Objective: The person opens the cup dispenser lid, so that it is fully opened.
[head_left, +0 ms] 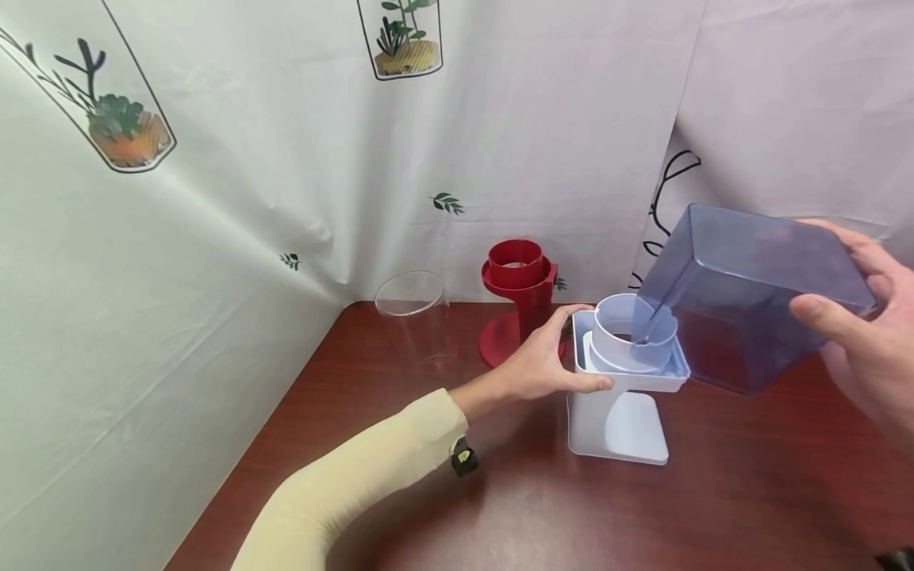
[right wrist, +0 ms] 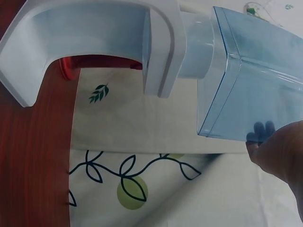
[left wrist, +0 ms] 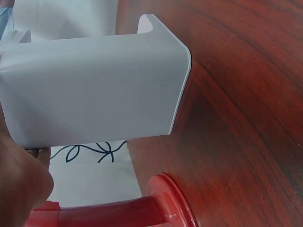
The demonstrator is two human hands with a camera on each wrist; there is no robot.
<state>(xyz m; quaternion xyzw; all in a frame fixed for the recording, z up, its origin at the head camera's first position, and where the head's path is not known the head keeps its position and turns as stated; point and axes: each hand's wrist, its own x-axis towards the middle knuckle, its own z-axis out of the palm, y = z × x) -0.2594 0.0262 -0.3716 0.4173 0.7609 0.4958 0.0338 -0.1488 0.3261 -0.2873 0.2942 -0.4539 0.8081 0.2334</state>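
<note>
A white stand (head_left: 589,428) with a square tray top and a round collar (head_left: 617,349) rises from a flat foot on the table. My left hand (head_left: 543,365) grips the tray from its left side, thumb along the front edge. In the left wrist view the stand's smooth back (left wrist: 94,90) fills much of the picture beside the hand (left wrist: 23,184). My right hand (head_left: 874,317) holds a see-through bluish square container (head_left: 771,262), tipped sideways toward the stand. One lower corner of the container overlaps the collar in the head view. The right wrist view shows the container (right wrist: 265,80) close against the collar (right wrist: 196,47).
Behind my left hand stands a red stand (head_left: 534,309) of similar build, with a round collar and disc base. A clear cylinder (head_left: 421,333) stands left of it. A plant-printed cloth (head_left: 571,119) hangs behind the dark red wooden table (head_left: 514,515).
</note>
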